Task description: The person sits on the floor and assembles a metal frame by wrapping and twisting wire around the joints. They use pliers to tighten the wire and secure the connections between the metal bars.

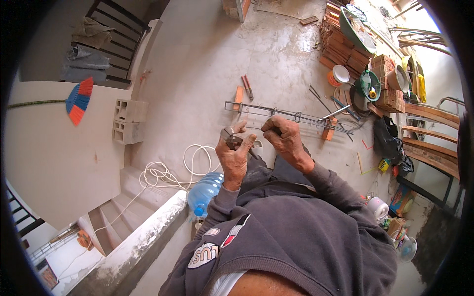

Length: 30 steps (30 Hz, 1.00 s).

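My left hand (234,157) is closed around a dark, narrow tool (253,154), most of it hidden by the fingers, so its kind does not show. To its right, my right hand (287,143) is pinched shut with the fingers curled in. A short thin wire (255,128) spans the gap between the two hands, its end going into the right fingers. Just beyond them lies a long rebar cage (279,111) with several stirrups, propped on a brick (238,97) at its left and another brick (330,128) at its right. Red-handled pliers (248,87) lie on the floor behind the cage.
A large blue water bottle (203,191) and a coiled white cable (157,173) are at my left, near a low wall (143,232) and concrete blocks (127,121). Loose bars (345,109), a white bucket (338,75), stacked bricks (338,42) and a black bag (386,138) stand right.
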Each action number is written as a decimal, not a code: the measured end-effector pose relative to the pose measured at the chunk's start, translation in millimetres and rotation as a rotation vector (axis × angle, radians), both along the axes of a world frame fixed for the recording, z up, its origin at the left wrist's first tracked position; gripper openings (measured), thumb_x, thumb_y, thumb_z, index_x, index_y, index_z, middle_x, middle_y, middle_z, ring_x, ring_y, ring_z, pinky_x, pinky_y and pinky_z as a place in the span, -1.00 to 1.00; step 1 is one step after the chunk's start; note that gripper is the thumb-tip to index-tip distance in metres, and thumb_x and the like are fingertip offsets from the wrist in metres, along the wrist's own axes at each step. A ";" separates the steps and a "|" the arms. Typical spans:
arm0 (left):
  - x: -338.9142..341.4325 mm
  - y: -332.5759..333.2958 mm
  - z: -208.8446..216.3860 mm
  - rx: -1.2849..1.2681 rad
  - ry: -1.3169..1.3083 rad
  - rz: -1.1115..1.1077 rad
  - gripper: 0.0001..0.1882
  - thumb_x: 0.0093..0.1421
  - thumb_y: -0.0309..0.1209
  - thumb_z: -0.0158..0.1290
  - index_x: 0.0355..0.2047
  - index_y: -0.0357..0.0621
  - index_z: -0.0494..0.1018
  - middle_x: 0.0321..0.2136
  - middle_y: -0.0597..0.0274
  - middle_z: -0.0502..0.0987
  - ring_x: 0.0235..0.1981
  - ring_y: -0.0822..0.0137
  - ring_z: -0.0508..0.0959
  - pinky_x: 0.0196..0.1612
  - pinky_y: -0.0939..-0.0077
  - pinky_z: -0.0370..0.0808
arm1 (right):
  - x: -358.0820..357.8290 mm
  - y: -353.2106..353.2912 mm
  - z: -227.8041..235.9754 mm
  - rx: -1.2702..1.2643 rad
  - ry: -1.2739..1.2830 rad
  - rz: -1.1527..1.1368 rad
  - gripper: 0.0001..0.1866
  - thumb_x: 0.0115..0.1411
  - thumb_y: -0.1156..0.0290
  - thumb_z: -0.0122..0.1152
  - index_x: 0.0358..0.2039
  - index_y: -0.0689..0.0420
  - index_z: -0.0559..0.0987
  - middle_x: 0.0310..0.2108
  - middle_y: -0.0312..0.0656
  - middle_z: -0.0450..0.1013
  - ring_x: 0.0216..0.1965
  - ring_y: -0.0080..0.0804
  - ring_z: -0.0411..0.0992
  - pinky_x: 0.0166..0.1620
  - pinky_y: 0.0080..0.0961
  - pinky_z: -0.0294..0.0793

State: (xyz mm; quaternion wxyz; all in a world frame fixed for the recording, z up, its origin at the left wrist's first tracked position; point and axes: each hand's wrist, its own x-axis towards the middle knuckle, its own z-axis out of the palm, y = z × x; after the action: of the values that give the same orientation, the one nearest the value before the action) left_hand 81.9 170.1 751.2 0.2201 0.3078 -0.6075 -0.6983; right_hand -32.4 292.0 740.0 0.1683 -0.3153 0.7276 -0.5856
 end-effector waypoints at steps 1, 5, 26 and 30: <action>1.6 -4.4 1.1 -0.188 -0.018 -0.033 -0.57 0.13 -0.48 0.34 0.00 -0.33 0.53 -0.30 0.20 0.56 -0.44 0.51 0.57 -0.41 0.63 0.55 | 0.4 -1.9 0.4 -0.001 0.091 0.016 -0.91 0.08 0.63 0.25 -0.40 0.21 0.54 -0.50 -0.15 0.50 -0.49 -0.38 0.50 -0.43 -0.42 0.46; 5.0 -15.7 4.8 -0.487 -0.046 -0.146 -0.73 0.14 -0.53 0.32 -0.14 -0.25 0.59 -0.38 0.28 0.57 -0.43 0.56 0.53 -0.41 0.61 0.51 | 5.9 -5.5 -0.1 0.033 0.239 0.082 -0.88 0.06 0.63 0.26 -0.39 0.18 0.51 -0.50 -0.12 0.49 -0.47 -0.23 0.53 -0.43 -0.35 0.48; 23.0 -43.0 -8.2 0.071 -0.253 -0.172 -0.79 0.20 -0.37 0.30 -0.32 -0.30 0.62 -0.52 0.23 0.62 -0.53 0.44 0.61 -0.42 0.57 0.56 | -1.4 -12.4 1.7 0.207 0.486 0.149 -0.89 0.08 0.48 0.32 -0.41 0.16 0.54 -0.48 -0.19 0.48 -0.45 -0.21 0.52 -0.45 -0.30 0.48; 24.7 -40.9 -11.1 0.111 -0.255 -0.194 -0.79 0.23 -0.37 0.28 -0.30 -0.30 0.63 -0.49 0.19 0.65 -0.51 0.44 0.62 -0.42 0.56 0.58 | -2.7 -18.2 -2.1 0.148 0.395 0.130 -0.92 0.09 0.52 0.30 -0.44 0.19 0.54 -0.51 -0.16 0.47 -0.50 -0.21 0.50 -0.47 -0.31 0.45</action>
State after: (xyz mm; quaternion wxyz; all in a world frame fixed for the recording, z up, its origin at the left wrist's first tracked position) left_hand 106.6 129.2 740.1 0.0555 0.3455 -0.6179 -0.7041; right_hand -35.1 273.8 737.9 0.0825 -0.4571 0.7654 -0.4454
